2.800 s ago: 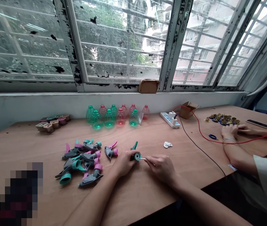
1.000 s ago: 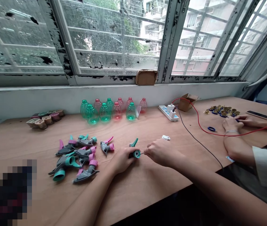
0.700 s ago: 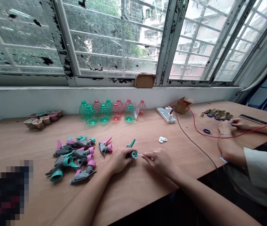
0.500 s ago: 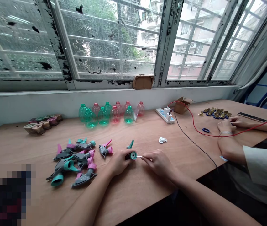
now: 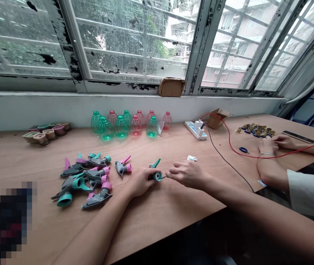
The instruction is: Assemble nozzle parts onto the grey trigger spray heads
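Note:
My left hand [image 5: 139, 183] grips a teal-and-grey trigger spray head [image 5: 154, 176] on the wooden table [image 5: 157, 217]. A thin pale pin [image 5: 164, 177] sticks out of the spray head's round end. My right hand [image 5: 187, 174] is just beyond that pin, with curled fingers close to it, and I cannot tell whether they hold it. Left of my hands lies a heap of grey spray heads [image 5: 83, 178] with pink and teal parts. One loose pink-and-grey spray head [image 5: 122, 168] lies nearest my left hand.
Several green and red plastic bottles [image 5: 121, 127] stand along the wall. A co-worker's hands [image 5: 267, 145] rest beside brass caps [image 5: 255, 129]. A power strip [image 5: 195, 130] has red and black wires trailing across the table. A blurred patch [image 5: 3, 221] covers the lower left.
My right hand has moved back from the pin, and its fingers have opened a little. My left hand still holds the spray head. The whole view has shifted slightly.

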Available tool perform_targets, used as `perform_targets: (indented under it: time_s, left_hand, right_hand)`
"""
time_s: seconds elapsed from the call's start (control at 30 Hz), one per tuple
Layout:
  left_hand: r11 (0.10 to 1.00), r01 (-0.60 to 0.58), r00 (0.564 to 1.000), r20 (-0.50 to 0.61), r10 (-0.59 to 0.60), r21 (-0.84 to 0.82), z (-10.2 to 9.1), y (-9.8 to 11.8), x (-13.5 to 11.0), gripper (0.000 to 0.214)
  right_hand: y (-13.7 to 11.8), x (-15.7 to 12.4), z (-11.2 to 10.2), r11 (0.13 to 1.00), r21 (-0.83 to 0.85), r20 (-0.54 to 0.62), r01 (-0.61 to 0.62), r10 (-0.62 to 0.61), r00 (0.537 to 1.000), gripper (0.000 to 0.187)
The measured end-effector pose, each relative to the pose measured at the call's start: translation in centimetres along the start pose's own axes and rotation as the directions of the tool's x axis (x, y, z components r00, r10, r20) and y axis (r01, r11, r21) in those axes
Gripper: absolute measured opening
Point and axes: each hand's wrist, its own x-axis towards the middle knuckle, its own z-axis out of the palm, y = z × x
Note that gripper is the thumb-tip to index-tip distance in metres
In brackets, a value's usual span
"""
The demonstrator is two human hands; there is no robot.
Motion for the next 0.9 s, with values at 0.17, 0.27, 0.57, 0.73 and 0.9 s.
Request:
perform_targets:
  time_s: [0.17,0.27,0.57,0.73,0.9]
  left_hand:
    - [1.000,0.004,1.000,0.011,-0.004,-0.007,-0.2,0.1,0.0,0.030]
    - [1.000,0.004,1.000,-0.003,-0.004,0.000,-0.2,-0.1,-0.1,0.032]
    - [0.999,0.029,0.999,-0.034,-0.028,0.023,-0.1,-0.2,-0.2,0.028]
    - [1.000,0.020,0.998,-0.051,-0.019,0.014,0.1,-0.3,-0.2,0.028]
    - [0.999,0.029,0.998,-0.051,-0.028,0.023,0.1,-0.3,-0.1,0.029]
  right_hand:
    - [-0.7,-0.5,2.4,0.989,0.096,-0.102,-0.112,0.121,0.987,0.024]
    - [-2.1,-0.4,3.3,0.944,0.239,-0.152,-0.229,0.270,0.951,0.024]
    - [-4.5,-0.3,3.7,0.781,0.482,-0.128,-0.397,0.511,0.850,0.026]
    - [-5.0,-0.4,4.2,0.801,0.434,-0.176,-0.413,0.525,0.833,0.028]
    - [-5.0,-0.6,4.2,0.848,0.363,-0.220,-0.386,0.481,0.849,0.025]
